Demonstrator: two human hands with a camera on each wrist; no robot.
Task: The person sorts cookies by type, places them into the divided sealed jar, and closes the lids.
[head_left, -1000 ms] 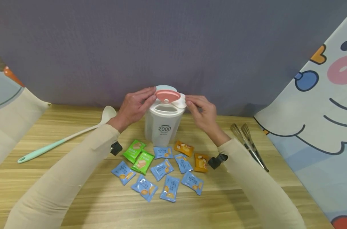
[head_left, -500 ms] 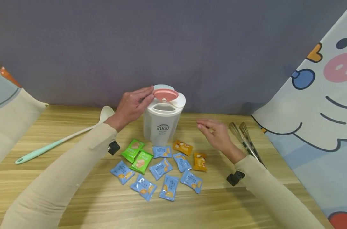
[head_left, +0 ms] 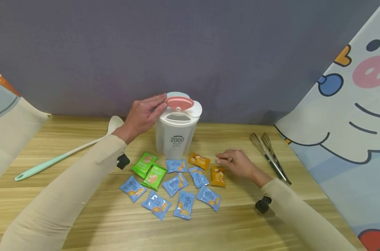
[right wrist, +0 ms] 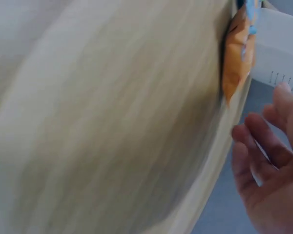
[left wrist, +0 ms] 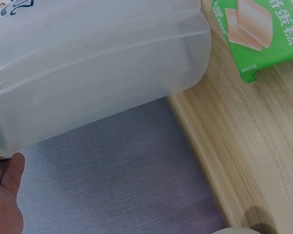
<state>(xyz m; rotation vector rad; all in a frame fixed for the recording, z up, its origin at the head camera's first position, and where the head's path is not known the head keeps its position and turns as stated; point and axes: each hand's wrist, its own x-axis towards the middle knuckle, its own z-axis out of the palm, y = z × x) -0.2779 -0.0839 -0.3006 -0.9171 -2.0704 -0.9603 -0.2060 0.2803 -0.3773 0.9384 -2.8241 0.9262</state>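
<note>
A translucent white storage canister (head_left: 174, 139) marked 2000 stands upright at the table's back, its pink-lined flap (head_left: 180, 103) raised beside an oval opening. My left hand (head_left: 144, 113) lies against the left of the lid, fingers extended to the flap; in the left wrist view its fingertips (left wrist: 14, 168) touch the canister's rim. My right hand (head_left: 237, 162), holding nothing, hovers just right of an orange snack packet (head_left: 218, 176), fingers loosely bent. Another orange packet (head_left: 199, 161) lies nearer the canister. In the right wrist view the fingers (right wrist: 263, 146) are apart from the orange packet (right wrist: 238, 56).
Several blue snack packets (head_left: 184, 205) and two green ones (head_left: 154, 176) lie before the canister. At left rests a white ladle (head_left: 83, 145) with a mint handle. Metal tongs (head_left: 270, 157) lie at right. A grey panel (head_left: 190, 52) rises behind the wooden table (head_left: 190, 233).
My right hand has left the lid's right side and moved right and down toward the orange packets. My left hand stays on the lid. The flap is still raised.
</note>
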